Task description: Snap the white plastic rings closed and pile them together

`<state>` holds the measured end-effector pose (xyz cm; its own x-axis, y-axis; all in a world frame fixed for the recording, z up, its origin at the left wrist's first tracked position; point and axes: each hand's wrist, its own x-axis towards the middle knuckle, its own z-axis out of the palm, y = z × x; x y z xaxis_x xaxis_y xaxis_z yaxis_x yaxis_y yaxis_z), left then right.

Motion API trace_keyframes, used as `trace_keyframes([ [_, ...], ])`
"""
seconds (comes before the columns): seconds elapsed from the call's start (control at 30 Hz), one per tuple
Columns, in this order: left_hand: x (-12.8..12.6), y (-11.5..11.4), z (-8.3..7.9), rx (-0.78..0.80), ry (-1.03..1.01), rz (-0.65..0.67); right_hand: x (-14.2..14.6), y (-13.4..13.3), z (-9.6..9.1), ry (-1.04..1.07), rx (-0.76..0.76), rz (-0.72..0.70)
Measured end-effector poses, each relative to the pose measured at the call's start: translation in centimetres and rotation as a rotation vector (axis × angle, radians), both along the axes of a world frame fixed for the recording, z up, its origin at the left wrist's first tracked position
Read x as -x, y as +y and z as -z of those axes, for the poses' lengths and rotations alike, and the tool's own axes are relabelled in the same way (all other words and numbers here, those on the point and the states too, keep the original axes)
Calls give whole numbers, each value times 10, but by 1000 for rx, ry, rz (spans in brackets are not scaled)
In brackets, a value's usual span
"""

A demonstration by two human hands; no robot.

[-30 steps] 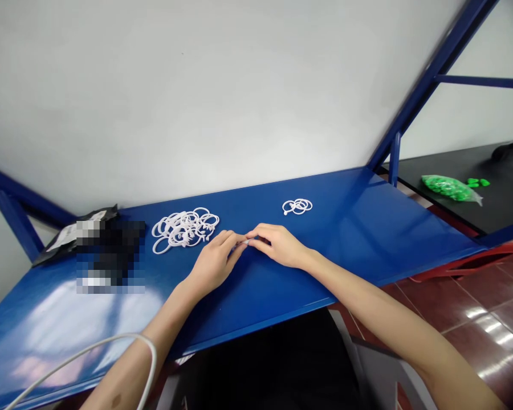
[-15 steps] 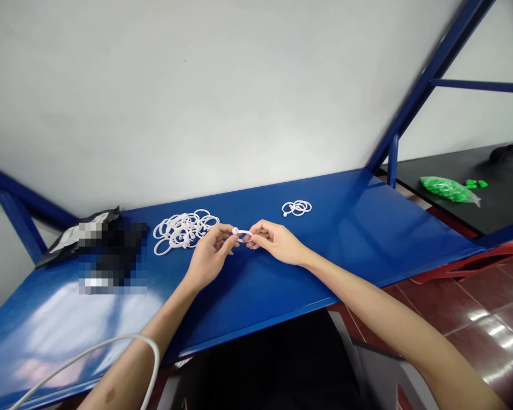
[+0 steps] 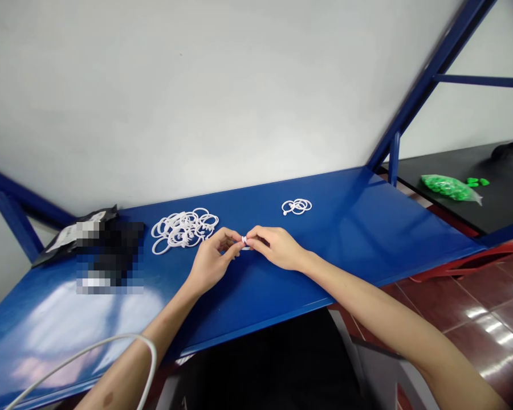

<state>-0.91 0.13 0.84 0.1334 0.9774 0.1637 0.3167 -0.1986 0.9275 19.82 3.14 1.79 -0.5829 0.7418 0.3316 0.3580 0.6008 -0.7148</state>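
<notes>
A white plastic ring with knobbed ends (image 3: 244,241), like a shower curtain ring, is pinched between my two hands above the blue table. My left hand (image 3: 214,256) grips one side with thumb and fingertips; my right hand (image 3: 279,246) has the other side the same way. The knobs meet between the fingertips, and a bit of the band shows below; fingers hide the rest. Just left of my left hand lies a heap of similar white rings (image 3: 182,232). Several more of them, a small cluster (image 3: 298,209), rest beyond my right hand.
A black plastic packet with a white label (image 3: 74,232) lies at the table's left, beside a blurred-out patch. A white cable (image 3: 89,346) arcs over my left forearm. On the black table at right sits a clear bag of green pieces (image 3: 448,188). Blue frame posts (image 3: 394,159) flank the table.
My hands have come closer together, bringing the ring's knobbed ends to meet at the fingertips. Before, the ring's band spanned a gap between them. The heap and cluster have not changed.
</notes>
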Motion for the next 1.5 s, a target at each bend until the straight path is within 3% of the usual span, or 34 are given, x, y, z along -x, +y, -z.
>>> trace_keyframes([
  [0.3,-8,-8,3,11,-59,4,0,-5,8,-200,-210,2],
  [0.63,-11,-7,-7,-42,-135,-97,1,-5,1,53,-142,21],
  [0.9,-10,-2,-1,27,-294,-115,1,-6,6,-3,-162,80],
  [1.23,-15,-7,6,-39,-353,-36,-2,-9,3,-80,-186,4],
  [1.37,-14,-7,6,-99,-284,-13,-1,-10,-1,-34,-111,-13],
  [1.5,-4,5,1,-296,101,-41,3,0,2,-71,-100,32],
])
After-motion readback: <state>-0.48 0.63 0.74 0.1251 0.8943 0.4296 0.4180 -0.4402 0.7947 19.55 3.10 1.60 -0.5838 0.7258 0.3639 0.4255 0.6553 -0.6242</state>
